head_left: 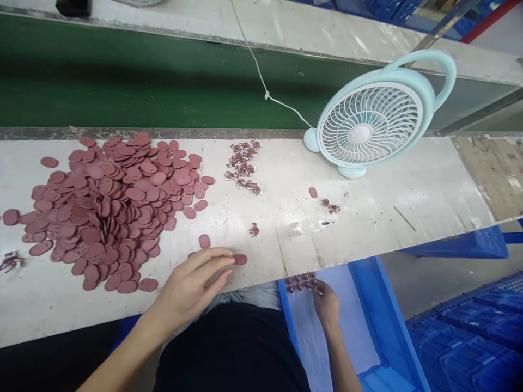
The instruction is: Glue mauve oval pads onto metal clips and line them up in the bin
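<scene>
White worktable (429, 185) runs left to right; near edge slants, closest to the person at left, farther off at right; green panel (163, 81) stands behind the far edge. Left hand (196, 286) at near edge, fingers extended and loosely curved, thumb apart, fingertips at a single reddish oval disc (240, 259) lying close to that edge; can't tell if it grips anything. Right hand (327, 305) past the edge, inside the blue tray (382, 305), thumb and fingers drawn together at the near-right end of the rows; can't tell if a piece is pinched. Room to move: a tabletop strip between the disc pile (110, 212) at left and the fan (359, 133) at far right, with a far group of small brown-and-silver pieces (243, 163) and a lone piece (254, 230) nearer. Clear bottle (308, 226) with dark tip lies on its side by the near edge, ahead of the tray. Tray: pale sheet lining (351, 316), small pieces in tight rows (300, 282) at its far-left corner; right wall well apart from right hand. Blue crates (478, 326) at near right; contents not readable.
</scene>
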